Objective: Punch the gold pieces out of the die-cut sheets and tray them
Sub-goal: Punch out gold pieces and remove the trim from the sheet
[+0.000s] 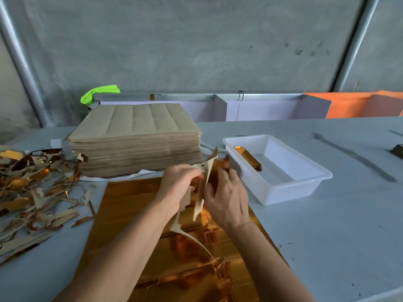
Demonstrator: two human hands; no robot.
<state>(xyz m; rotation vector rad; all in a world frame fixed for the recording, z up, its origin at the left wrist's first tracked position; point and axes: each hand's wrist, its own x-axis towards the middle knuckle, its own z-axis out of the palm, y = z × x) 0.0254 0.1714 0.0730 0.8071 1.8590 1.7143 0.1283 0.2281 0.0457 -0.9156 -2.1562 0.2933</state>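
Both my hands, left hand (177, 184) and right hand (226, 196), grasping a gold piece (214, 171) mid-frame, just left of the white tray (292, 188)

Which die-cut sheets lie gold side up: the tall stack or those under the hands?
The gold sheets under the hands, reflective face up; the tall stack behind shows only plain brown backs.
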